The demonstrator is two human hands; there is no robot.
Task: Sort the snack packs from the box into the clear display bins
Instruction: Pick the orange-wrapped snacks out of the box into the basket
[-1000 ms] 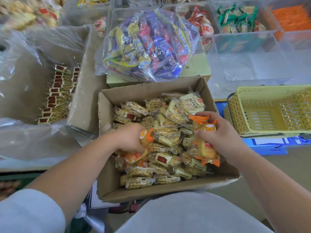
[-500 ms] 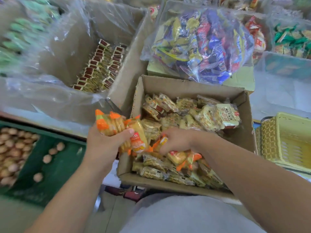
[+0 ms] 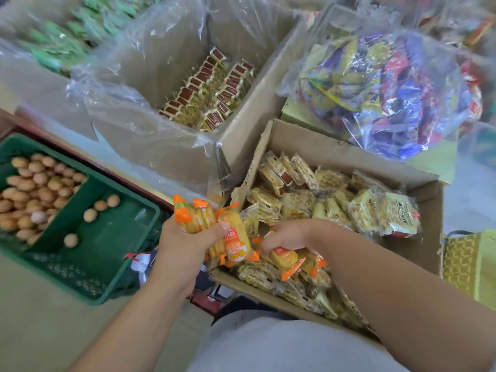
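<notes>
Orange snack packs (image 3: 234, 238) in tight-curled left hand (image 3: 185, 244), right hand (image 3: 288, 234)

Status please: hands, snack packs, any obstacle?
Left hand grips orange packs at box left edge. Right hand grips another orange pack inside box. No obstacle seen.

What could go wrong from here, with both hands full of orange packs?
1. The left hand grips a fanned orange bunch right at the left edge of the box. A loose pack may slip and fall outside, perhaps into the green crate.
2. The right hand grips orange packs down among the yellow packs. One of those could get pulled out along with them and end up mis-sorted.
</notes>
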